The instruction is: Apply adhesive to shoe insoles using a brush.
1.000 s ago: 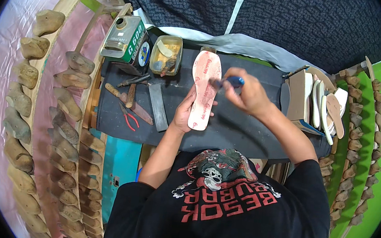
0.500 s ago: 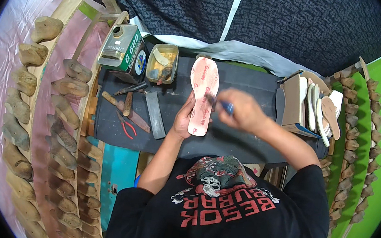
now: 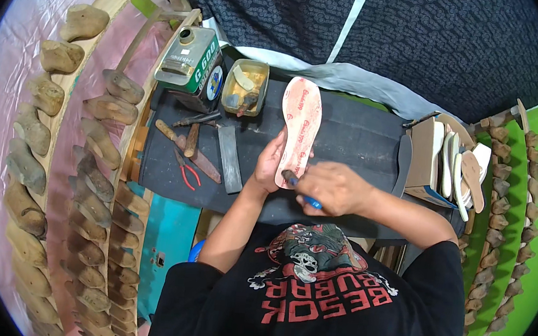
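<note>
Left hand (image 3: 269, 163) gripped pink sole (image 3: 301, 116); right hand (image 3: 334, 188) clasped blue-handled tool (image 3: 312, 202). Tub (image 3: 263, 96) held pale flat piece (image 3: 244, 79); carton (image 3: 421, 158) held soles (image 3: 458, 165).

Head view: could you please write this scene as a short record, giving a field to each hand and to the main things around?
Left hand: holds a shoe insole from beneath
Insole: pale, red printing, heel end toward the person
Right hand: grips a blue-handled brush, dark tip at the heel end
Dark tabletop, left: metal can, plastic tub, red-handled pliers
Tabletop, right: cardboard box with soles
Both sides: wooden shoe lasts in rows
</note>
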`<state>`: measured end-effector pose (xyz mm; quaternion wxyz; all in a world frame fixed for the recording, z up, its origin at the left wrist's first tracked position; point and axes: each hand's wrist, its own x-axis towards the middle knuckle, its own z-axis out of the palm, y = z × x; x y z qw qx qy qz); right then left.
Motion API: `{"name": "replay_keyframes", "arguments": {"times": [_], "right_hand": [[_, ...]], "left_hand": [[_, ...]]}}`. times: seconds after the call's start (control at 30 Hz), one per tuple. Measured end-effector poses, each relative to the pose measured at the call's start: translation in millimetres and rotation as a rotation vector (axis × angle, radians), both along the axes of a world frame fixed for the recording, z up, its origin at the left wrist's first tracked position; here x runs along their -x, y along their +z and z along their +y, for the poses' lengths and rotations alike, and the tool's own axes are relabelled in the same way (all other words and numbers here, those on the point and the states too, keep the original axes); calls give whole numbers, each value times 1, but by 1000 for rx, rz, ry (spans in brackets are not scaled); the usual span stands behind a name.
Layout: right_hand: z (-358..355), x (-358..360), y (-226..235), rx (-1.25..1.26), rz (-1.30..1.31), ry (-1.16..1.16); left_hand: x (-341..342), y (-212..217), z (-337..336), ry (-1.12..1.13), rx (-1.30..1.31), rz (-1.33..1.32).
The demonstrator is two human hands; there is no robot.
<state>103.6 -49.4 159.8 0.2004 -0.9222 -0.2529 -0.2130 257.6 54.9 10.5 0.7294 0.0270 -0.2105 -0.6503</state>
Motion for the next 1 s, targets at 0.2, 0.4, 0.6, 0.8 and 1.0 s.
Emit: {"name": "replay_keyframes", "arguments": {"times": [0.2, 0.4, 0.6, 0.8, 1.0], "right_hand": [[-35, -20, 0, -114, -111, -280], [-10, -2, 9, -34, -137, -54], [-38, -11, 4, -34, -143, -240], [-21, 4, 12, -52, -105, -148], [-32, -3, 2, -125, -112, -279]], "left_hand": [[14, 30, 2, 142, -352, 186], [7, 26, -5, 80, -261, -70], [20, 42, -11, 89, -284, -38], [14, 34, -9, 9, -290, 8], [22, 37, -13, 75, -309, -126]]}}
